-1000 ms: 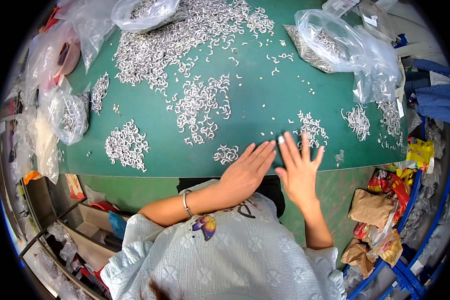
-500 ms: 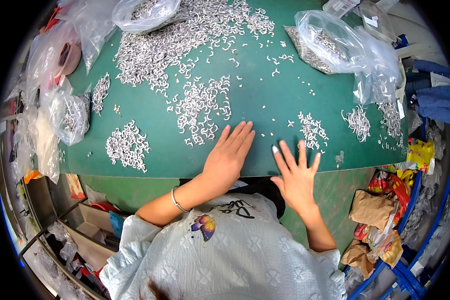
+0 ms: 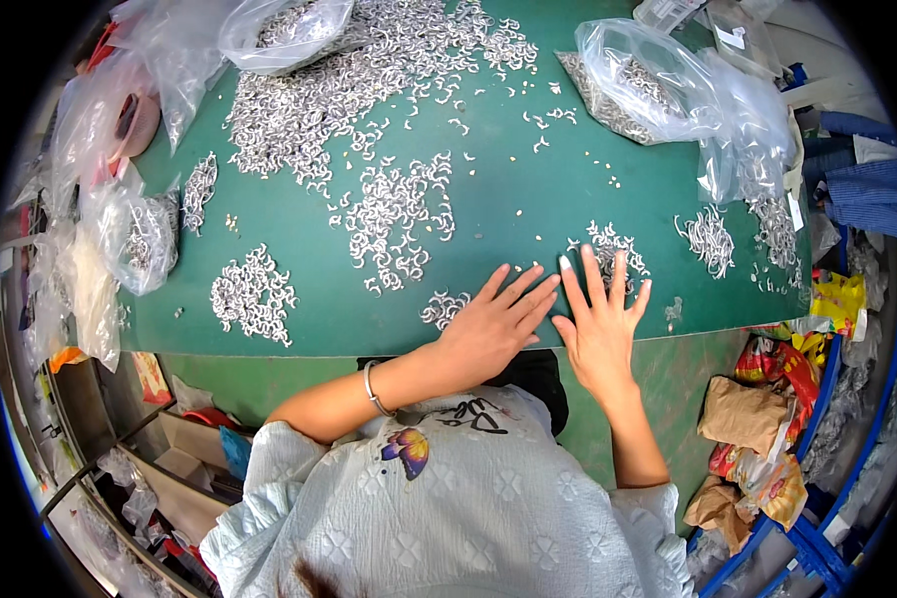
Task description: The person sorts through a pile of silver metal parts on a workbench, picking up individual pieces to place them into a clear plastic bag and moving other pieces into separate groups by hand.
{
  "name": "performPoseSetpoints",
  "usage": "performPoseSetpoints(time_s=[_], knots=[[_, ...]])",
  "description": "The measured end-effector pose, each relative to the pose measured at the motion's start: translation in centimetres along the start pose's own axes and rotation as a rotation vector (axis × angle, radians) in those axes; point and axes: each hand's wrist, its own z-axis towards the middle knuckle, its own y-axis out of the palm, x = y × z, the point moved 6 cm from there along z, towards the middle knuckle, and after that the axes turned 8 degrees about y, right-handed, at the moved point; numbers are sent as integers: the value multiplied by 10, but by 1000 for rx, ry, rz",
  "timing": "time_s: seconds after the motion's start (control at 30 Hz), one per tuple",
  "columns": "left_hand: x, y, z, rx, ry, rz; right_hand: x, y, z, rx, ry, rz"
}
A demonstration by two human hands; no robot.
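Observation:
Small curved silver metal pieces (image 3: 399, 214) lie in piles on a green tabletop (image 3: 508, 120). My left hand (image 3: 496, 327), with a bangle on its wrist, rests palm down near the front edge, fingers stretched out and nothing seen in them. Just left of its knuckles is a small cluster of curved pieces (image 3: 446, 309). Beside it my right hand (image 3: 600, 334) is spread, its fingertips over the near side of a small pile of curved pieces (image 3: 623, 249). The fingertips of both hands nearly meet. What lies under the palms is hidden.
A large heap of the pieces (image 3: 319, 110) covers the far left, with a clear bag (image 3: 287, 35) on it. Another filled bag (image 3: 633, 85) stands far right. Separate piles (image 3: 254, 294) (image 3: 706, 242) lie at both sides. Tiny pale bits dot the middle.
My left hand has slid right toward my right hand, and a small cluster now shows to its left. My right hand has moved slightly farther in, over the pile's near side.

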Motion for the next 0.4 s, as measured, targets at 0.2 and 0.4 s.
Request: performPoseSetpoints(time_s=[0.2, 0.4], knots=[[-31, -16, 19, 27, -88, 153, 8, -1, 14, 93, 53, -62], [-37, -31, -10, 9, -275, 272, -31, 3, 7, -202, -302, 166]])
